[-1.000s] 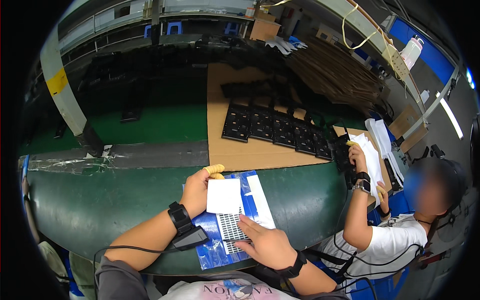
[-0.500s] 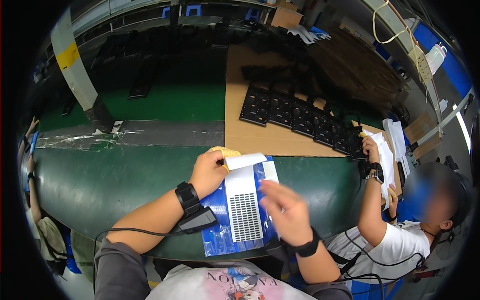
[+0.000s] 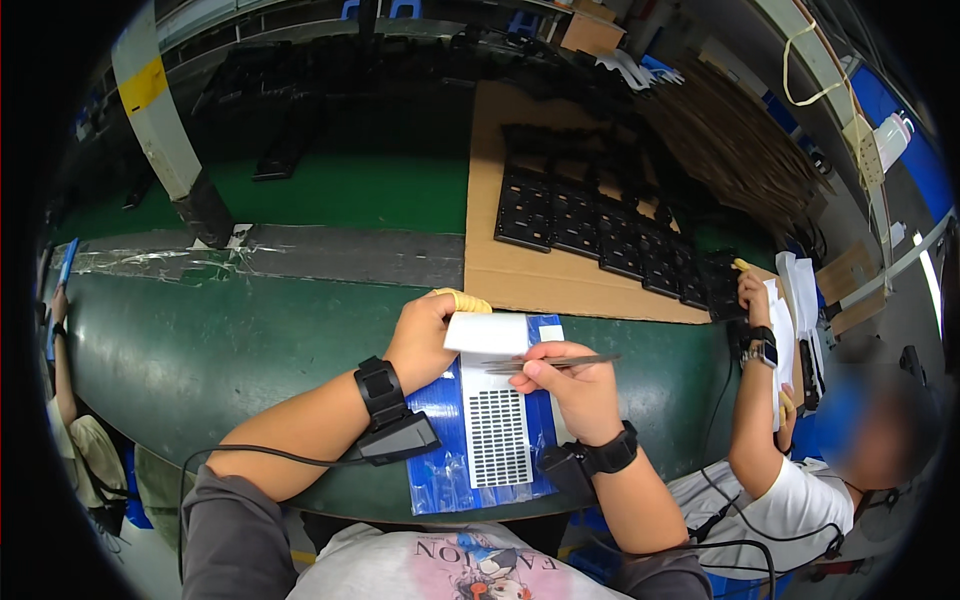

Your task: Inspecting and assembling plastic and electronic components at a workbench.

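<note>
A white sheet with rows of small black rectangular labels [image 3: 499,440] lies on a blue, plastic-wrapped pad [image 3: 436,480] in front of me. My left hand [image 3: 422,338], with yellow covers on its fingers, is closed on the sheet's upper end, which curls up and over. In my right hand [image 3: 583,392] is a pair of metal tweezers [image 3: 592,360], pinched between thumb and fingers. Its tips point left over the bare upper part of the sheet, below the curl. Whether they touch the sheet I cannot tell.
Several black plastic frames [image 3: 575,228] stand in an overlapping row on brown cardboard [image 3: 483,270] beyond my hands. At the right a co-worker's hand [image 3: 754,295] reaches to the row's end. A pillar [image 3: 165,130] rises from the green table [image 3: 250,350] at the left.
My right hand has moved left and inward over the sheet, and the tweezers now show clearly in it. The sheet's curled upper end has tilted to face me more.
</note>
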A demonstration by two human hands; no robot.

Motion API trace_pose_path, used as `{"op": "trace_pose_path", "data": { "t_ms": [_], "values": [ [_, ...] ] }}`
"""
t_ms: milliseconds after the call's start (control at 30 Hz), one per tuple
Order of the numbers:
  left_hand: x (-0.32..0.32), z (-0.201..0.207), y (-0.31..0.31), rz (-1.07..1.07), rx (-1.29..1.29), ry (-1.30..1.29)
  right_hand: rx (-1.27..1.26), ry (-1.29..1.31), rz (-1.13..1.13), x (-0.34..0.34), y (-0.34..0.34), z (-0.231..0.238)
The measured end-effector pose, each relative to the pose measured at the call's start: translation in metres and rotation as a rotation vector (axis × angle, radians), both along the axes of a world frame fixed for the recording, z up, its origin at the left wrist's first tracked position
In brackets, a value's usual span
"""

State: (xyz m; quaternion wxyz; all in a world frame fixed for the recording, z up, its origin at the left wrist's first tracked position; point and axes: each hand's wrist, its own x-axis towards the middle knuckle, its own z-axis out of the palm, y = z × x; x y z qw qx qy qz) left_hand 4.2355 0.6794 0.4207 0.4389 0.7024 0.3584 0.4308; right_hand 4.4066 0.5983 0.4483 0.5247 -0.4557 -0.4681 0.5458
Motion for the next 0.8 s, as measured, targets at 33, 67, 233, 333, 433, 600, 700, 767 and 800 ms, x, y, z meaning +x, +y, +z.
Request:
{"op": "trace_pose_path", "data": {
  "t_ms": [33,67,233,333,433,600,700,767,800],
  "values": [
    [-0.001,0.0,0.001,0.005,0.045,0.002,-0.015,0.075,0.008,0.0,0.003,-0.007],
    [-0.001,0.0,0.0,0.006,0.045,-0.001,-0.031,0.151,0.016,-0.001,0.006,-0.015],
    [0.002,-0.001,-0.001,0.006,-0.129,-0.106,-0.012,0.161,-0.081,-0.007,0.005,-0.026],
    [0.004,0.004,-0.003,0.027,-0.255,-0.097,0.014,0.108,-0.156,-0.006,0.005,-0.027],
    [0.005,0.007,-0.003,0.042,-0.338,-0.046,0.082,0.085,-0.156,-0.005,0.004,-0.028],
    [0.006,0.007,-0.004,0.026,-0.308,-0.083,0.135,-0.042,-0.035,-0.008,-0.001,-0.029],
    [0.005,0.007,-0.004,0.038,-0.314,-0.086,0.129,-0.038,-0.016,-0.008,0.001,-0.029],
    [0.007,0.007,-0.005,0.031,-0.313,-0.062,0.136,-0.089,-0.012,-0.008,-0.003,-0.027],
    [0.006,0.007,-0.005,0.036,-0.309,-0.058,0.137,-0.123,0.006,-0.009,-0.003,-0.027]
  ]
}}
